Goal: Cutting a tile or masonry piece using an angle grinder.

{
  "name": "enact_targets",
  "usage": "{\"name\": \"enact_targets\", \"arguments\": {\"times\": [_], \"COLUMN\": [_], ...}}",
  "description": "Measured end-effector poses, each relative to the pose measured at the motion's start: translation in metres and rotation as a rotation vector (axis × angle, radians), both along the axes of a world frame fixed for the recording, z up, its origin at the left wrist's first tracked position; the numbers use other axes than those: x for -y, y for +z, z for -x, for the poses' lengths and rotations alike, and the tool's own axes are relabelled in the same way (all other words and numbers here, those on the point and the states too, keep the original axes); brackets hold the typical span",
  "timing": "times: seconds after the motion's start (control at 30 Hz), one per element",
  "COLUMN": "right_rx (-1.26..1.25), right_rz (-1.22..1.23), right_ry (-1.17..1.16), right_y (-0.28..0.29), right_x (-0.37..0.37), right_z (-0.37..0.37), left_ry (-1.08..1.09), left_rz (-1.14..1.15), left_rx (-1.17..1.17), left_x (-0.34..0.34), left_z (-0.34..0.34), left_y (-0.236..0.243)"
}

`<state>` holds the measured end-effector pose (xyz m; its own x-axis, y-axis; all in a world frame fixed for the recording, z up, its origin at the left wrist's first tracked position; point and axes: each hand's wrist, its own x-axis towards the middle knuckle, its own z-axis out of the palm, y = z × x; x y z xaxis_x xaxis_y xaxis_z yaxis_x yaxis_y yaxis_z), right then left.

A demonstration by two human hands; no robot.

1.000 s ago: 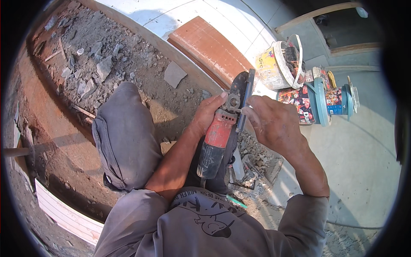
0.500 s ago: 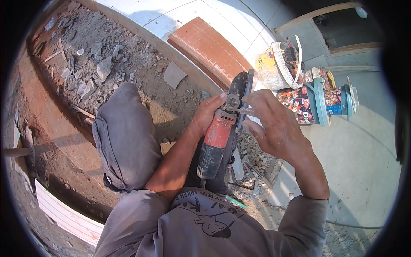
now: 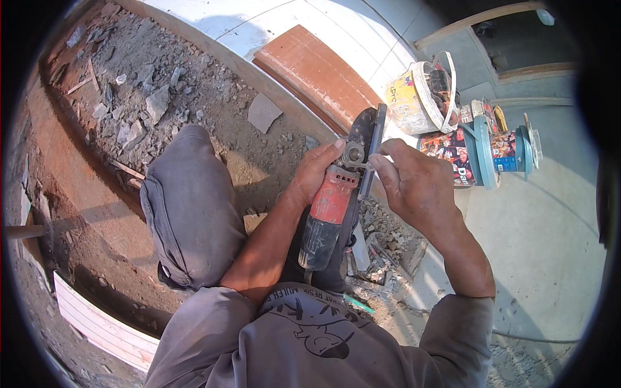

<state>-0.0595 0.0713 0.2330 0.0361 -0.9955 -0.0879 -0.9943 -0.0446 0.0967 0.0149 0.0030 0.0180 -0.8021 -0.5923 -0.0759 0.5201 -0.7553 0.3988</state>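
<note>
A red and black angle grinder (image 3: 326,204) stands over my lap, its head turned away from me. My left hand (image 3: 317,171) is wrapped round the head from the left, thumb near the round metal gear housing (image 3: 353,154). Beyond the head a dark guard (image 3: 361,126) shows. A straight dark strip (image 3: 374,149) runs along its right side; whether it is the guard's rim or a disc seen edge-on, I cannot tell. My right hand (image 3: 417,178) is closed, thumb against fingers, on a thin metal piece (image 3: 361,165) that reaches the grinder's head. Its full shape is hidden.
Brown boards (image 3: 317,71) lie on white tiles beyond the grinder. A paint-stained white bucket (image 3: 417,97) and a blue-rimmed bucket (image 3: 462,155) stand to the right. Rubble (image 3: 149,97) covers the ground at far left; a white ribbed panel (image 3: 103,323) lies near left.
The fingers of my right hand have curled in closer, and that hand has turned slightly at the strip. My left hand and the grinder have barely shifted.
</note>
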Motion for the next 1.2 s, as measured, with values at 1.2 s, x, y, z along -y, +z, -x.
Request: {"name": "enact_targets", "arguments": {"times": [1.2], "right_rx": [0.098], "right_rz": [0.146], "right_ry": [0.144], "right_y": [-0.0065], "right_x": [-0.0061], "right_z": [0.0092], "left_ry": [-0.022], "left_rz": [-0.013], "left_rx": [-0.080], "left_x": [-0.0001], "left_z": [-0.0017], "left_y": [0.0035]}}
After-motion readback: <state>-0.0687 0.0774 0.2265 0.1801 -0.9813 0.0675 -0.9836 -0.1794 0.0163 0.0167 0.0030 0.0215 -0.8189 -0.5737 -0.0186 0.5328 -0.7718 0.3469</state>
